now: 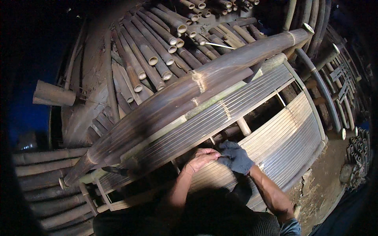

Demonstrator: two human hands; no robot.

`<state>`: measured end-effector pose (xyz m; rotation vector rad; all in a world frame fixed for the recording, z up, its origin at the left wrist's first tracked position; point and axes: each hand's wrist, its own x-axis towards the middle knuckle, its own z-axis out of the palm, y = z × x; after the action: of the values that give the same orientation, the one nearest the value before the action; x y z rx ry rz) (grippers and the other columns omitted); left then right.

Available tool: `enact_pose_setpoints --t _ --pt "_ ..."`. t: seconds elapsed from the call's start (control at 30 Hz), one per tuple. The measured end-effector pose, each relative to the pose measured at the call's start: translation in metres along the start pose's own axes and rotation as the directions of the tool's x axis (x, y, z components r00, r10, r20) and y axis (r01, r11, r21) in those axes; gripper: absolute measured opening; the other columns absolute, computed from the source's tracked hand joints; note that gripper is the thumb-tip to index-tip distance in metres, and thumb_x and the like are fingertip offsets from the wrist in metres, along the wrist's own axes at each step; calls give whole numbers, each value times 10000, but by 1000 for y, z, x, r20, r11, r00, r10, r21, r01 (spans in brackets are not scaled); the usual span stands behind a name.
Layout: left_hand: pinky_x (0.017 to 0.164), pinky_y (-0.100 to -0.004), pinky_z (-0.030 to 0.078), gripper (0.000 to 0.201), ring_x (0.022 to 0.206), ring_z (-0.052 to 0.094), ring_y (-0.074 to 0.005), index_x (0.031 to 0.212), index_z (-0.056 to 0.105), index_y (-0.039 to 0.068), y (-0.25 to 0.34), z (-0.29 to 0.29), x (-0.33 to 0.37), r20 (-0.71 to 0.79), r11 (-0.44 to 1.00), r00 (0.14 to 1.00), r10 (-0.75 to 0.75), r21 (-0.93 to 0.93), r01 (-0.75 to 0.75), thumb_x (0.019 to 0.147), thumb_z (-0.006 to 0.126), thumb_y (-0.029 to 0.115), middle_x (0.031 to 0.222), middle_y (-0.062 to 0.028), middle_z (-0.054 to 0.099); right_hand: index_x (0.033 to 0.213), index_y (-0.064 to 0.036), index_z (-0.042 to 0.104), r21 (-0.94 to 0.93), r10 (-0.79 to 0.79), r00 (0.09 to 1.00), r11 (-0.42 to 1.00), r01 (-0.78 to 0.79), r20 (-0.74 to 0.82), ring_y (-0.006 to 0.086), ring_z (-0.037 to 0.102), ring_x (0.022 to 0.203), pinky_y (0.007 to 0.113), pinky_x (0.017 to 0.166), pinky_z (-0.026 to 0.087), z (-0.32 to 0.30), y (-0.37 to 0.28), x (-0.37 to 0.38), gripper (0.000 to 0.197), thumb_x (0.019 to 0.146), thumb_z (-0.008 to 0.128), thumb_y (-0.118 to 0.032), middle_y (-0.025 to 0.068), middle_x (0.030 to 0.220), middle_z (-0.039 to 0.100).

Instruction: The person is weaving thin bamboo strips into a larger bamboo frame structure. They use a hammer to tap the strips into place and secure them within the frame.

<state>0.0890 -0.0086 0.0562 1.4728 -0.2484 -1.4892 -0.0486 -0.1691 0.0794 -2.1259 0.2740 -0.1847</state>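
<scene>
My bare left hand (pixel 202 159) and my right hand (pixel 236 158) in a dark grey glove meet fingertip to fingertip. Both have their fingers closed, pinching something small between them that I cannot make out. They are over the inner edge of a slatted bamboo seat (pixel 293 124), pale in one band and dark in another. Beyond a gap runs a second panel of dark, narrow bamboo slats (pixel 244 100), bordered by a thick dark bamboo pole (pixel 165 112). A short pale crosspiece (pixel 243 126) spans the gap just past my gloved hand.
Cut bamboo poles (pixel 151 55) lie heaped beyond the bench, open ends toward me. More thick poles (pixel 51 179) lie side by side at the left. A dark curved pole (pixel 321 90) and a bamboo rack (pixel 342 84) stand at the right, above a dirt floor (pixel 321 188).
</scene>
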Motion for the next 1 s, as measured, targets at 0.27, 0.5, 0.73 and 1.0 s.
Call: enact_pose_setpoints --t 0.27,0.5,0.73,1.0 --pt "757 -286 455 395 869 591 -185 1066 627 2 -36 6 33 -469 974 882 49 217 62 881 581 348 1002 -104 673 1002 -87 605 677 565 490 732 74 -664 182 568 764 341 686 471 -200 -3 -233 193 874 598 -232 35 805 576" --pt "921 -600 340 477 1076 556 -377 1128 570 104 -72 44 31 -395 645 915 86 722 251 959 302 460 1124 -184 616 1127 -88 611 -619 641 288 -376 -690 -711 320 604 922 410 799 486 -295 16 -316 310 871 569 -257 185 1036 615" --pt "889 -564 324 408 1014 574 -346 1042 591 150 -68 53 21 -405 610 901 155 757 235 943 356 469 1069 -112 649 1139 -77 592 -468 127 980 864 -184 -152 380 539 1047 453 924 421 -53 19 -99 423 762 643 -263 178 1118 600" --pt "890 -543 308 358 1017 554 -343 1044 615 176 -79 56 26 -440 614 881 176 748 250 917 412 441 1030 -140 654 924 -77 604 -519 506 861 747 -415 41 386 620 895 467 798 485 34 11 -27 215 827 527 -252 182 943 647"
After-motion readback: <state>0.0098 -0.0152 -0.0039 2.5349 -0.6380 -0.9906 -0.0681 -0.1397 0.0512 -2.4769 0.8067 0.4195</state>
